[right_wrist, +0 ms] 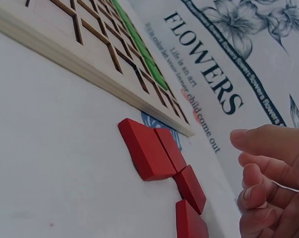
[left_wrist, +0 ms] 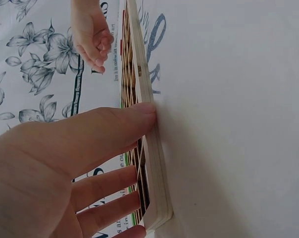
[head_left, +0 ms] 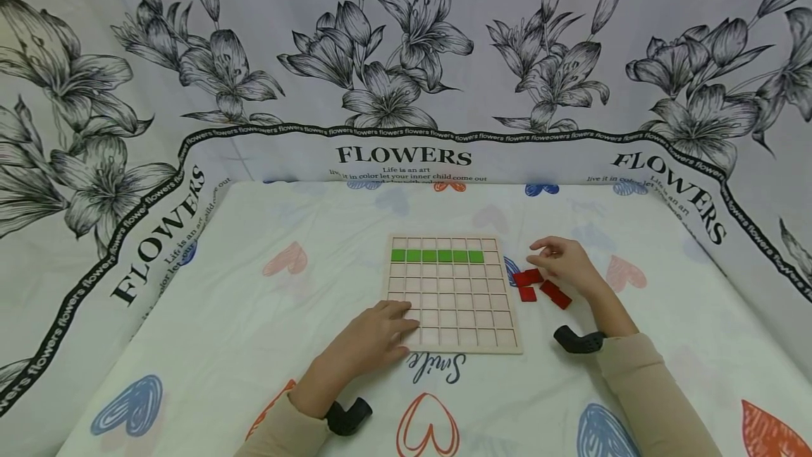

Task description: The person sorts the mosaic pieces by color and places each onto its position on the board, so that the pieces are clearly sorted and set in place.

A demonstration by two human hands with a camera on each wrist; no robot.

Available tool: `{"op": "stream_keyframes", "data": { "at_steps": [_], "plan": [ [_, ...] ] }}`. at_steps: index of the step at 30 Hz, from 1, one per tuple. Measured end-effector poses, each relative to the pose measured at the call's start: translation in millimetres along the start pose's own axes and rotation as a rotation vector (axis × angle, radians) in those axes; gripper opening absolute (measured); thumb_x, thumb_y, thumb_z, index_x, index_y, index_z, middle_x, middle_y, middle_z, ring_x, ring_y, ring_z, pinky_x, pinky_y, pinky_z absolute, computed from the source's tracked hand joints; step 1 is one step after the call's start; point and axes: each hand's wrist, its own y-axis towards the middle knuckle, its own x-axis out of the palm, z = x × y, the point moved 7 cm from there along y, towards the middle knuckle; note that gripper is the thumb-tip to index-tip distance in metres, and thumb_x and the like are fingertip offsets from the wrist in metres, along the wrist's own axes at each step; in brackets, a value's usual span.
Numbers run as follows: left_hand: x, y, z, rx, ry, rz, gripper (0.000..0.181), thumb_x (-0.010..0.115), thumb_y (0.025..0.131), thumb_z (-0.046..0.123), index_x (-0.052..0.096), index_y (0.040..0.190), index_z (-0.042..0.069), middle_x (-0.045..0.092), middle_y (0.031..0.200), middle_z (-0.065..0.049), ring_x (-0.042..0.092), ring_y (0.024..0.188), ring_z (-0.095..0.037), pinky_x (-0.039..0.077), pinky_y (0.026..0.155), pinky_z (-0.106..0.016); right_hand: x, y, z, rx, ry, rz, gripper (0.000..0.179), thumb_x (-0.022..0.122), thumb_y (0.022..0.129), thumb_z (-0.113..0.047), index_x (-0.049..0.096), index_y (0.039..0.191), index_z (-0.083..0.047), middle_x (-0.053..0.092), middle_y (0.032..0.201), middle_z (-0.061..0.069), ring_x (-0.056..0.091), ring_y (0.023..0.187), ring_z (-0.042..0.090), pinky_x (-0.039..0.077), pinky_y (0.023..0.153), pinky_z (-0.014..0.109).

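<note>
A pale wooden grid board (head_left: 457, 338) lies flat on the cloth, with several green square tiles (head_left: 429, 256) side by side in its second row from the far edge. My left hand (head_left: 374, 336) rests at the board's near left corner; in the left wrist view its thumb (left_wrist: 134, 118) touches the board's edge and the other fingers extend straight over the grid. To the right of the board lie several red square tiles (head_left: 528, 294), some touching each other. Just beyond them hovers my right hand (head_left: 564, 258), fingers loosely bent, with nothing visible in them.
A white cloth with printed hearts (head_left: 287, 259) covers the table. Behind it and at both sides stands a curtain (head_left: 406, 154) with flowers and lettering. Black curved wrist pieces (head_left: 349, 416) show by both beige sleeves (head_left: 653, 393).
</note>
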Motion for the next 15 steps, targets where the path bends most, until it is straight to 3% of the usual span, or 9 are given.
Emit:
{"op": "stream_keyframes", "data": {
  "at_steps": [15],
  "plan": [
    [0.1, 0.0, 0.1, -0.002, -0.002, -0.005, 0.038, 0.074, 0.082, 0.027, 0.069, 0.118, 0.015, 0.06, 0.134, -0.011, 0.056, 0.125, -0.028, 0.051, 0.1, -0.044, -16.2, -0.7, 16.8, 0.072, -0.058, 0.045, 0.044, 0.065, 0.092, -0.029, 0.057, 0.123, 0.0, 0.052, 0.077, 0.0, 0.048, 0.063, 0.01, 0.044, 0.055, 0.018]
  ]
}}
